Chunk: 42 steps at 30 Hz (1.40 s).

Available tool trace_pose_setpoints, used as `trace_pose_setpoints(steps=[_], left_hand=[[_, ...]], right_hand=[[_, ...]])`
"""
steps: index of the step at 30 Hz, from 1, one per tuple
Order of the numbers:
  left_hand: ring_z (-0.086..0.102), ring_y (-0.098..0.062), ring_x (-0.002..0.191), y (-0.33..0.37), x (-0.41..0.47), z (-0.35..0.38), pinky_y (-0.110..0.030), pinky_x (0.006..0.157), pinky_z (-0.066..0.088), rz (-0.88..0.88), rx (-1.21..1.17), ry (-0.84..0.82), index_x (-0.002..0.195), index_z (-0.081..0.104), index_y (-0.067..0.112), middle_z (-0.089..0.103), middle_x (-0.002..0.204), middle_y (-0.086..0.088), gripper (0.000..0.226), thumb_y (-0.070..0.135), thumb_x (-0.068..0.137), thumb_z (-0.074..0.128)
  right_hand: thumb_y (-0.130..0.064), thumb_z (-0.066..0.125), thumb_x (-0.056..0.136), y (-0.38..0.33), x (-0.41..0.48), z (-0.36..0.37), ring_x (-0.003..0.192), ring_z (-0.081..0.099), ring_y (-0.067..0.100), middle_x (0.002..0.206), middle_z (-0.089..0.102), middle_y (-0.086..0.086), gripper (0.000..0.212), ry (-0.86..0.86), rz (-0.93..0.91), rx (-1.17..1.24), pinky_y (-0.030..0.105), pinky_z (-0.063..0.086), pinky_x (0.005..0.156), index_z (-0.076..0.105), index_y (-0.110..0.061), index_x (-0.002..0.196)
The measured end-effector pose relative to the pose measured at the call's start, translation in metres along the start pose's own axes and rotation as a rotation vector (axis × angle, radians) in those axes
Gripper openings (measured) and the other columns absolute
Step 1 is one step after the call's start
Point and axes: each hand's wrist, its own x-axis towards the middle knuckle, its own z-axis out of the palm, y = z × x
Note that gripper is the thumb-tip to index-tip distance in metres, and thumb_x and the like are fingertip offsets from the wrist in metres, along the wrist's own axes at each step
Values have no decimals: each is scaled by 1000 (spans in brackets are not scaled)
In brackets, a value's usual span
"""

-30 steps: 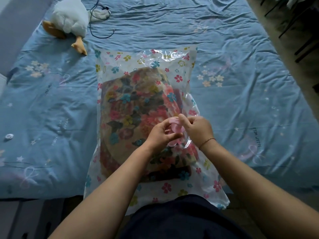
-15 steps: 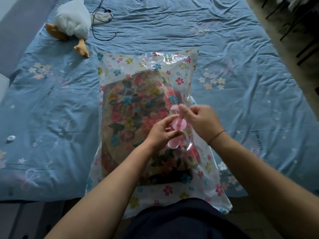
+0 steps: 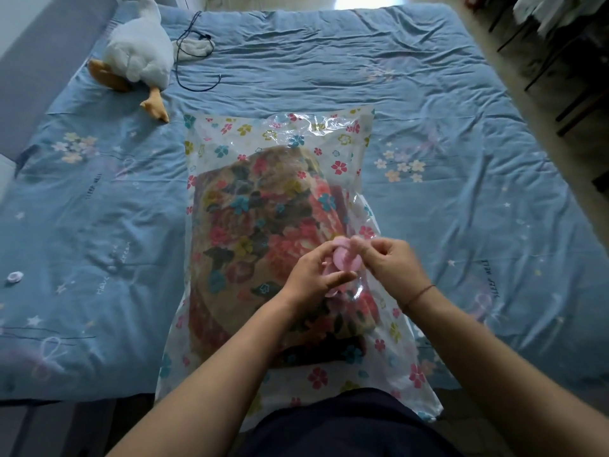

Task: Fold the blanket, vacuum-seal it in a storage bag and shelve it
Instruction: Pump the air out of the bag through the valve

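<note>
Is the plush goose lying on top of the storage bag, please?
No, the plush goose lies on the blue bedsheet, apart from the storage bag.

The left hand [image 3: 313, 275] and right hand [image 3: 392, 268] pinch a pink valve cap [image 3: 346, 258] on the storage bag [image 3: 280, 133] holding the blanket [image 3: 263, 225]

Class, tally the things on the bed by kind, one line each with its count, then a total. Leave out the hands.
storage bag: 1
blanket, inside the bag: 1
pink valve cap: 1
toy goose: 1
black cord: 1
white cloth by the cord: 1
small white ring: 1
Total: 7
</note>
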Motion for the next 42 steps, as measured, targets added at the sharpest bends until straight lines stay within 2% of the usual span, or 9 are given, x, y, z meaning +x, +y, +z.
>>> trace_pose_setpoints(steps=[5,11,16,19,21,27,32,38,42], left_hand=[[62,-3,105,28,-3,-6,-4,89,42,77,5,24,124,62,20,67,116,7,56,18,72,83],[63,-8,113,33,-22,-4,-31,103,49,115,-57,45,125,61,22,67,119,6,55,18,74,82],[63,-16,116,48,-23,-7,-35,104,48,165,-131,122,118,58,42,67,122,3,56,33,68,81],[65,-15,113,50,-25,-4,-38,101,51,162,-135,111,121,60,32,68,120,0,55,23,71,83],[64,-14,113,45,-28,-3,-43,102,50,158,-131,99,122,62,23,69,120,0,53,20,73,82],[61,-10,118,49,-28,-5,-32,104,48,159,-95,122,118,56,44,65,124,6,58,25,71,84],[65,-11,112,48,-32,-1,-34,101,51,173,-124,105,120,61,28,69,118,3,55,13,72,83],[63,-14,116,55,-26,-7,-28,102,48,147,-188,101,124,58,25,67,123,-3,63,7,69,84],[66,-16,111,54,-32,-4,-31,99,51,122,-199,108,123,62,11,69,118,-4,57,8,71,83]], right_hand=[[-34,55,86,-53,-6,-29,37,32,-1,39,43,-12,47,164,-254,501,8,30,47,65,9,72],[-46,60,88,-26,-14,-14,44,35,7,48,46,5,51,18,-84,-117,29,32,50,66,-4,60],[-35,58,93,-79,-24,-40,44,36,10,46,51,-11,52,208,-409,246,23,30,45,63,11,69],[-52,58,89,-51,-23,-13,50,48,17,56,59,7,62,189,-262,155,35,40,50,63,7,70],[-54,59,87,-35,-21,-5,46,37,6,50,46,3,65,122,-170,27,27,36,50,64,9,70],[-38,58,91,-69,-31,-29,46,32,14,48,41,4,61,289,-435,242,26,29,46,57,18,68],[-53,56,85,-34,-28,-11,44,35,6,45,44,-8,67,114,-164,61,22,31,47,62,12,70],[-34,57,95,-75,-34,-37,44,35,0,48,51,-1,54,186,-460,404,13,30,49,63,15,74],[-47,61,87,-45,-27,-18,43,32,4,45,41,-9,59,37,-192,185,21,30,49,66,10,73]])
